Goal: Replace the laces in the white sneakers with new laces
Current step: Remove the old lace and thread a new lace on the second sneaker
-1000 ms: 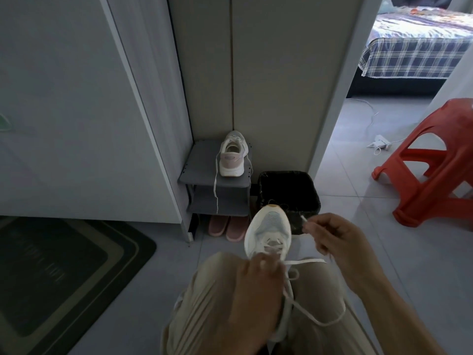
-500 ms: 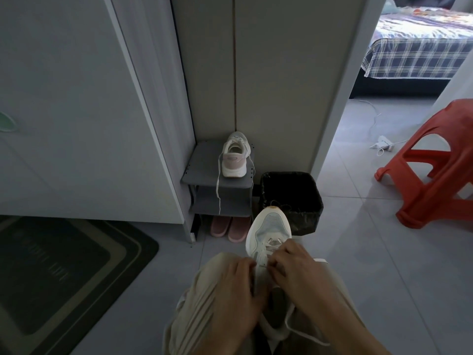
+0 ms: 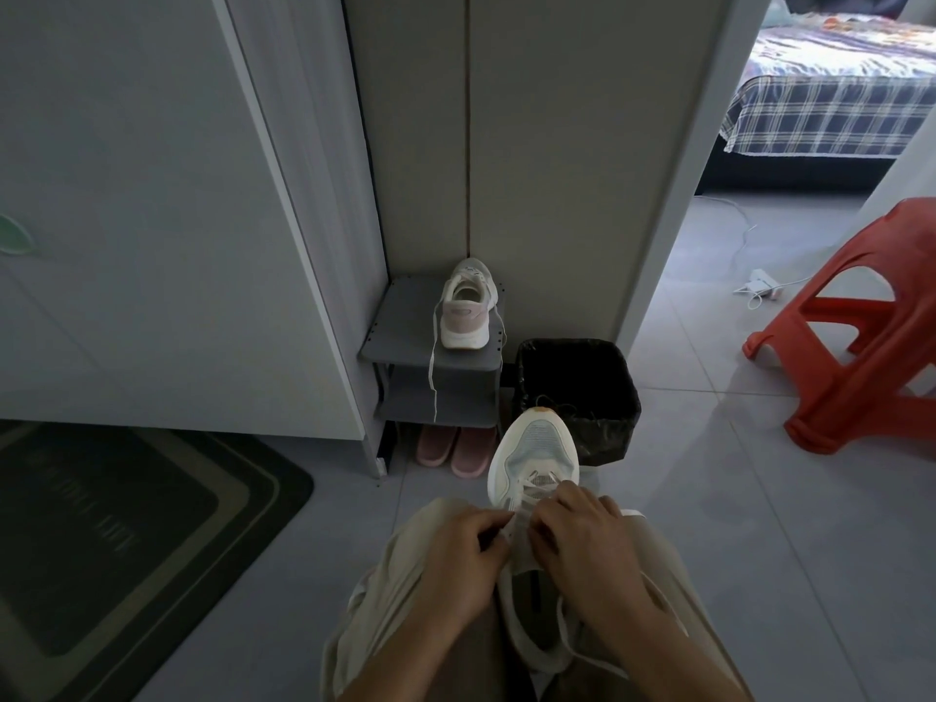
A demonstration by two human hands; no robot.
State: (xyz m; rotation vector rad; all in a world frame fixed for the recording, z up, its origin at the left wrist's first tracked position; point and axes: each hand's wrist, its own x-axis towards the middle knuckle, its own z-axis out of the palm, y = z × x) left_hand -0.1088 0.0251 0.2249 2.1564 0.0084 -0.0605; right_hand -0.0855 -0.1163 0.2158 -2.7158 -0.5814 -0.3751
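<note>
Left hand (image 3: 466,554) and right hand (image 3: 582,542) are pinching the lace (image 3: 538,481), lap sneaker (image 3: 534,448) looking partly laced; shelf sneaker (image 3: 466,316) at 12 o'clock is dangling untied.

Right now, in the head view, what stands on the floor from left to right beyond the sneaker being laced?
In order: dark doormat → grey shoe rack → black waste bin → red plastic stool.

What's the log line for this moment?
step: lacing | left hand: grips sneaker at eyelets | right hand: pinches lace | sneaker: on lap, toe forward | second sneaker: on shelf, lace dangling
</note>
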